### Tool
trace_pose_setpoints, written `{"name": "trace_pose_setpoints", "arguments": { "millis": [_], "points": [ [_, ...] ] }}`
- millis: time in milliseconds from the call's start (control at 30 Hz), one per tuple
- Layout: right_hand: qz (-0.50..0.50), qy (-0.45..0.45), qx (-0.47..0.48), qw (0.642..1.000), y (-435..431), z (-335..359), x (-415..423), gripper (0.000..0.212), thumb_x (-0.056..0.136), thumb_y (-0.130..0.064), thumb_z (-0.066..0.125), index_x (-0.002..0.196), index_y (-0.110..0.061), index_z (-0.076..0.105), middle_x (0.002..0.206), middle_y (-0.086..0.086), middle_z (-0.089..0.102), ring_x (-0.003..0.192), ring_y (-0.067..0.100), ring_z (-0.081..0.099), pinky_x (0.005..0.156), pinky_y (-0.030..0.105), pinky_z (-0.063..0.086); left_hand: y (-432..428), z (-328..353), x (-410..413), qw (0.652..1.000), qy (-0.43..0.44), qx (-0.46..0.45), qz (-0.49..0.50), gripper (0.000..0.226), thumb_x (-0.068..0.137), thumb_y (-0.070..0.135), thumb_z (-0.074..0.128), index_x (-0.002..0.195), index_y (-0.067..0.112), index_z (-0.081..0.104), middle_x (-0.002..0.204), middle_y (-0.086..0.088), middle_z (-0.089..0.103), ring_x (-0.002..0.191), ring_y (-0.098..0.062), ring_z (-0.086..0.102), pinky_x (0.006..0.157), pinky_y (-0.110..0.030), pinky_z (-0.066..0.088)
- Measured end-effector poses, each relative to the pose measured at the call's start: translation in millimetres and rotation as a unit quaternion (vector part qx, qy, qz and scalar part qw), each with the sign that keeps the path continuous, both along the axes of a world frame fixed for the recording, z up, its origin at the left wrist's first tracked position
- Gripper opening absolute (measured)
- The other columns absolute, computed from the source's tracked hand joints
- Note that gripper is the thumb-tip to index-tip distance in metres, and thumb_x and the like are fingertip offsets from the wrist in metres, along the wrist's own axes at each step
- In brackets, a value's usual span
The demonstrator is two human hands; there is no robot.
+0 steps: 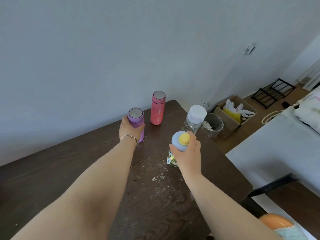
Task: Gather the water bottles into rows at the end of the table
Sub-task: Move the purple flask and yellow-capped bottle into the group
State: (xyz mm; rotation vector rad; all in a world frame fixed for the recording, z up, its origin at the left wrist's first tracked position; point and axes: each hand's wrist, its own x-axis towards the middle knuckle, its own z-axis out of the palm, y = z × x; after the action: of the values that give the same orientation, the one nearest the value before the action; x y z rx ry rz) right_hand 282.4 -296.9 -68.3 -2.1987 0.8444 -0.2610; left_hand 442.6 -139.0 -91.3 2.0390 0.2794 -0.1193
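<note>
On the dark wooden table, a pink bottle stands upright near the far end by the wall. My left hand grips a purple bottle with a silver cap, just left of the pink one. My right hand holds a clear bottle with a blue lid and yellow button, its base hidden behind my fingers. A clear bottle with a white cap stands upright behind it, near the table's right edge.
Beyond the table's right edge stand a clear bin and a cardboard box with bags on the floor. A white surface lies to the right. White specks dot the tabletop. The wall runs along the table's far side.
</note>
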Motion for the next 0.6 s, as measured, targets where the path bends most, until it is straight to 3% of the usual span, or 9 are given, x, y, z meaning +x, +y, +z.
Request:
{"name": "trace_pose_setpoints", "arguments": {
  "millis": [200,600],
  "points": [
    [0.000,0.004,0.001,1.000,0,4,1,0.081,0.085,-0.040,0.084,0.151,-0.025,0.039,0.138,0.006,0.049,0.119,0.021,0.058,0.095,0.037,0.056,3,-4,-10,0.999,-0.028,-0.011,-0.014,0.046,0.072,0.034,0.077,0.107,0.023,0.050,0.109,0.001,0.063,0.096,-0.025,0.059,0.082,-0.035,0.048],
    [0.041,0.016,0.015,0.999,0,23,-21,0.073,0.086,-0.041,0.083,0.145,-0.026,0.043,0.136,0.008,0.051,0.120,0.028,0.059,0.097,0.040,0.053,8,30,-62,0.998,-0.049,-0.022,-0.031,0.050,0.073,0.032,0.079,0.112,0.022,0.050,0.113,0.000,0.062,0.100,-0.024,0.059,0.085,-0.036,0.048]
  ]
}}
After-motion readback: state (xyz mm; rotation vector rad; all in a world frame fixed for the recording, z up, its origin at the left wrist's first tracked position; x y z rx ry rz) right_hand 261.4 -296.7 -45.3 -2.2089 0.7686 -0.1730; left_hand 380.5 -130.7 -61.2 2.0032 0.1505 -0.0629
